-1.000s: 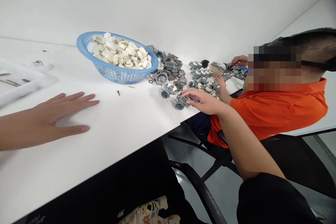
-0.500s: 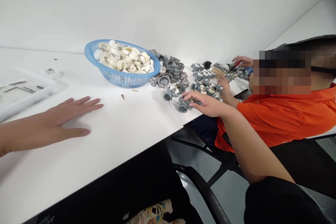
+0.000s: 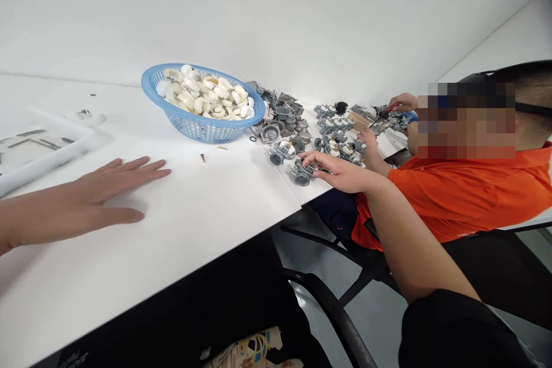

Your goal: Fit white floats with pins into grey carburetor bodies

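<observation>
My left hand (image 3: 103, 195) lies palm down on the white table (image 3: 181, 230), fingers stretched out, holding nothing. Off to the right, my right hand (image 3: 338, 172) has its fingers around a grey metal carburetor (image 3: 301, 175) near the table's front edge; the hand hides part of it. Just behind stands another carburetor (image 3: 281, 152) with a white float on it. Two small brass-coloured parts, one a dark-tipped jet or screw (image 3: 202, 157), lie between my hands. A black O-ring (image 3: 252, 138) rests near the basket.
A blue plastic basket (image 3: 211, 129) full of white floats stands at the back. Beside it are piled grey metal bowls (image 3: 288, 112) and rows of carburetors (image 3: 334, 123). A co-worker in an orange shirt (image 3: 466, 201) holds a red-handled screwdriver (image 3: 390, 108). A white foam frame (image 3: 81, 144) lies left.
The view has shifted very slightly. Both my hands stay where they were, and the co-worker's hand with the screwdriver has moved a little.
</observation>
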Demonstrator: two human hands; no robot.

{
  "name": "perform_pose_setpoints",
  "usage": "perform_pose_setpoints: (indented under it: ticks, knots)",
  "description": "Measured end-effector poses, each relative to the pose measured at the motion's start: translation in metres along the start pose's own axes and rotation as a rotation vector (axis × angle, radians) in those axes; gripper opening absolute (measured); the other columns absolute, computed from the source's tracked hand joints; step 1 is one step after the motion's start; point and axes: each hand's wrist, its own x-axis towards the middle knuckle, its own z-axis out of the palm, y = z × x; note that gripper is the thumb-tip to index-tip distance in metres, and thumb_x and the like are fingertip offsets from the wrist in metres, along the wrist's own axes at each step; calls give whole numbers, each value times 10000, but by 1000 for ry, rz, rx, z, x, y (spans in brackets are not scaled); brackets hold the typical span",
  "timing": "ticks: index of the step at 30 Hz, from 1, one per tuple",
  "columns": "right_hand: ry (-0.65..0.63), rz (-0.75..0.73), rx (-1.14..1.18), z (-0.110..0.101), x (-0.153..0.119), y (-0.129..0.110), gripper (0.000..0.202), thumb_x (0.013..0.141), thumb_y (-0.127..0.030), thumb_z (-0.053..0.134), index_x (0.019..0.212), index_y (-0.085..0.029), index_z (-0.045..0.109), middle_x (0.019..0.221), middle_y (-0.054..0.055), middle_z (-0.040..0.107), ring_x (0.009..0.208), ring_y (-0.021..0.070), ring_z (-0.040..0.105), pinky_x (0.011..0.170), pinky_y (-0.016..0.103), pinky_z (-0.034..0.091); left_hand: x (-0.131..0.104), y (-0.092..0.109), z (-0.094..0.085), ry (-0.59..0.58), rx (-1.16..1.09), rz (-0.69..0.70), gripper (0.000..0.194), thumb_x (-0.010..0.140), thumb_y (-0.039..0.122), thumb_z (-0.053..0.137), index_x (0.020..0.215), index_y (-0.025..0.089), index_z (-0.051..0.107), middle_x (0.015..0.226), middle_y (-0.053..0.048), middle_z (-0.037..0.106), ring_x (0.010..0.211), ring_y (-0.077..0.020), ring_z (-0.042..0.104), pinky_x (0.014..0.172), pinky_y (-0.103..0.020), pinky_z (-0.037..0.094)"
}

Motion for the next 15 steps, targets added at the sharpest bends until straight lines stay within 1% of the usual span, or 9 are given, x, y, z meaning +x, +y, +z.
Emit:
perform_pose_setpoints:
  ticks: [3, 5, 8, 10, 12, 14, 15]
  knots:
    - [1, 10, 20, 0, 0, 2, 371, 1020, -525, 417, 1308, -317, 522, 1636, 71, 377, 1409, 315, 502, 1096, 511, 491, 0, 1, 0, 8, -10, 2, 850, 816, 755, 579, 1568, 521, 259, 1711, 130, 149, 1582, -445, 73, 1233, -670, 203]
    - [8, 0, 28, 2, 1, 3, 370, 1026, -519, 410, 1309, -315, 534, 1643, 70, 368, 1436, 313, 475, 1119, 515, 473, 0, 1, 1, 13, -10, -2, 834, 830, 754, 564, 1569, 523, 253, 1710, 137, 148, 1584, -438, 67, 1235, -667, 201]
    - [2, -16, 32, 3, 1, 5, 387, 1046, -486, 385, 1378, -336, 514, 1664, 50, 337, 1498, 301, 397, 1158, 516, 441, 1, -2, 1, 4, -6, 1, 819, 846, 752, 543, 1570, 538, 225, 1712, 151, 130, 1591, -418, 45, 1238, -666, 191]
    - [-8, -18, 24, 3, 0, 6, 416, 1054, -469, 370, 1442, -364, 475, 1678, 27, 311, 1529, 293, 349, 1177, 517, 425, 1, -3, 2, -2, -7, 13, 833, 839, 748, 556, 1571, 537, 221, 1714, 141, 131, 1592, -417, 39, 1237, -673, 185]
    - [-31, -12, 7, 1, -3, 6, 477, 1044, -467, 396, 1515, -392, 402, 1696, 8, 271, 1546, 299, 315, 1188, 525, 416, 0, 0, 0, 5, -15, 17, 855, 823, 736, 586, 1575, 514, 245, 1715, 113, 148, 1585, -442, 51, 1230, -685, 185]
    - [-66, -16, -14, 0, -6, 8, 629, 1006, -472, 483, 1593, -408, 265, 1716, 1, 208, 1559, 317, 280, 1201, 537, 400, -2, 7, -3, 10, -27, 6, 852, 815, 730, 598, 1571, 499, 279, 1712, 104, 161, 1579, -457, 65, 1229, -686, 184]
    - [-72, -23, -29, 0, -7, 9, 728, 980, -473, 533, 1618, -407, 189, 1724, 5, 177, 1564, 328, 265, 1208, 546, 389, -3, 13, -6, 6, -32, 5, 838, 821, 726, 589, 1569, 497, 287, 1710, 107, 160, 1581, -449, 66, 1235, -676, 176]
